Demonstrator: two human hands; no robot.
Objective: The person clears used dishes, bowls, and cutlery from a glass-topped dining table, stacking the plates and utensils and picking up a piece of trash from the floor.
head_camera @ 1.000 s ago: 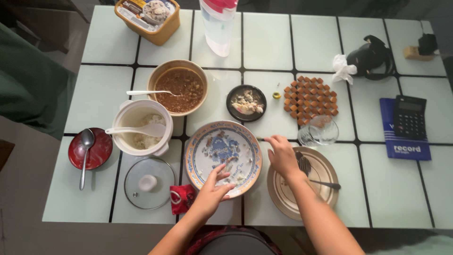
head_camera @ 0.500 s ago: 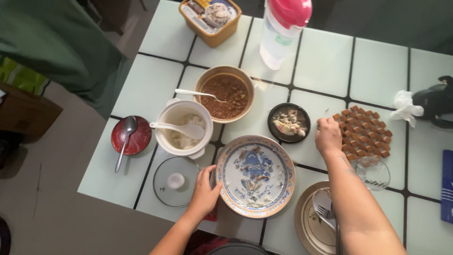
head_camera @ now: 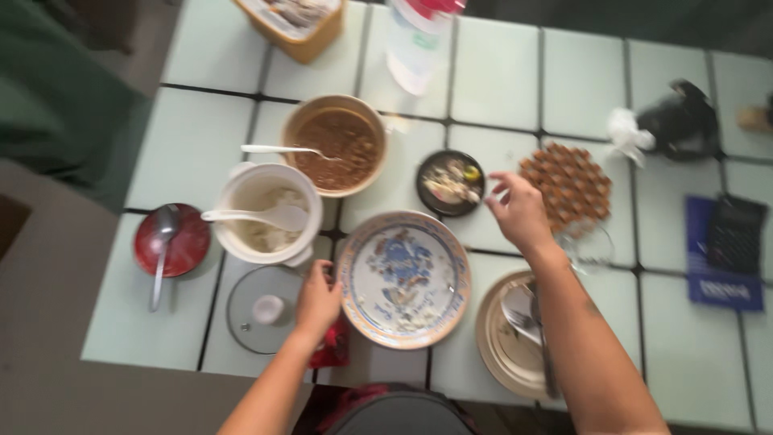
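Observation:
My left hand (head_camera: 318, 300) grips the left rim of a used blue-patterned plate (head_camera: 407, 282) in front of me. My right hand (head_camera: 517, 211) hovers with its fingers spread just right of a small black dish (head_camera: 448, 185) of scraps. A small yellow-green piece (head_camera: 472, 173) lies in that dish. A brown wooden trivet (head_camera: 573, 187) sits just past my right hand, and a glass (head_camera: 594, 246) stands next to my wrist.
A beige plate (head_camera: 503, 354) with fork and spoon lies under my right forearm. To the left are a white rice pot (head_camera: 266, 211), a stew bowl (head_camera: 336, 145), a red lid with a spoon (head_camera: 171, 240), and a glass lid (head_camera: 259, 310). A calculator (head_camera: 733, 234) lies on a blue book far right.
My right hand came back from the trivet to the black dish, and the yellow-green piece is now in the dish. My left hand stays on the plate's rim. The camera shifted.

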